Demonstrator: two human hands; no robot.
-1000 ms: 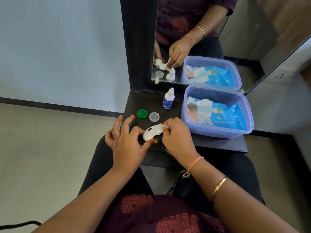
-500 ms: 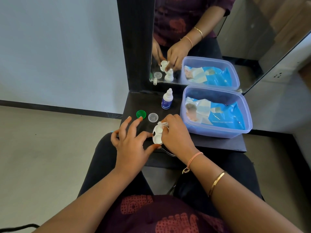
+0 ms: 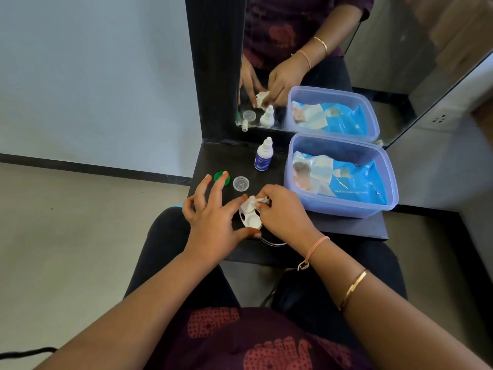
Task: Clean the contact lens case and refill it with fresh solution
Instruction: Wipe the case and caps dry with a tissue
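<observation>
A white contact lens case (image 3: 250,215) with two open wells is held over the black shelf (image 3: 346,225), turned end-on to me. My left hand (image 3: 213,220) pinches it between thumb and forefinger. My right hand (image 3: 282,209) presses a small white wipe (image 3: 260,200) into the far well. The green cap (image 3: 222,178) and the clear cap (image 3: 241,183) lie on the shelf beyond my left fingers. A small white solution bottle (image 3: 263,154) with a blue label stands upright behind them.
A translucent blue tub (image 3: 346,208) holding a blue pack of wet wipes (image 3: 352,181) fills the right of the shelf. A mirror (image 3: 346,62) rises behind it, reflecting hands and objects. A thin wire (image 3: 272,243) lies at the shelf's front edge.
The case has turned from lying sideways to pointing away from me. My right hand has kept rubbing the wipe at its far end, and my left fingers have spread wider.
</observation>
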